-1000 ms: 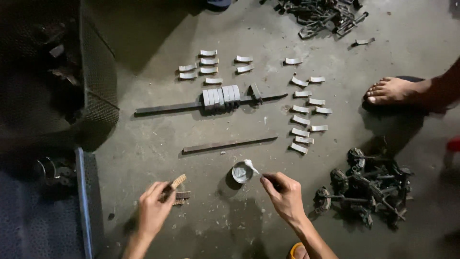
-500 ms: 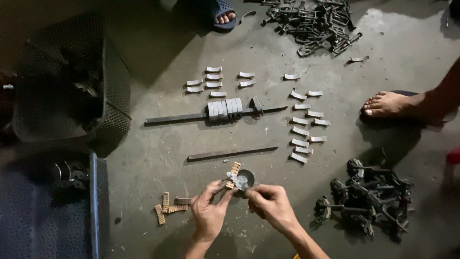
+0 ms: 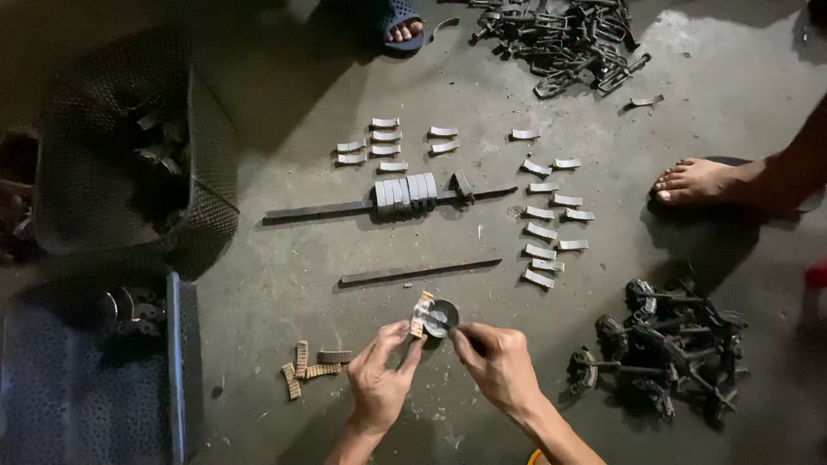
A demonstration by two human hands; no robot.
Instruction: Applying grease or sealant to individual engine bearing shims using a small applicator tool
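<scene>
My left hand (image 3: pixel 382 379) pinches a small tan curved lining strip (image 3: pixel 421 313) and holds it up over a small round tin (image 3: pixel 442 317) on the concrete floor. My right hand (image 3: pixel 498 365) is closed around a thin tool whose tip reaches into that tin; the tool itself is mostly hidden by my fingers. Several more tan lining strips (image 3: pixel 308 363) lie on the floor just left of my left hand.
Two long metal bars (image 3: pixel 419 271) lie ahead, the far one carrying a stack of grey curved pieces (image 3: pixel 406 194). Loose grey curved pieces (image 3: pixel 546 212) are spread around. Dark metal assemblies (image 3: pixel 665 353) pile at right, a dark basket (image 3: pixel 129 164) at left. Other people's feet (image 3: pixel 694 181) stand nearby.
My left hand picked a tan strip from the floor pile at left and brought it right, up to the tin. My right hand stayed by the tin. The view shifted slightly.
</scene>
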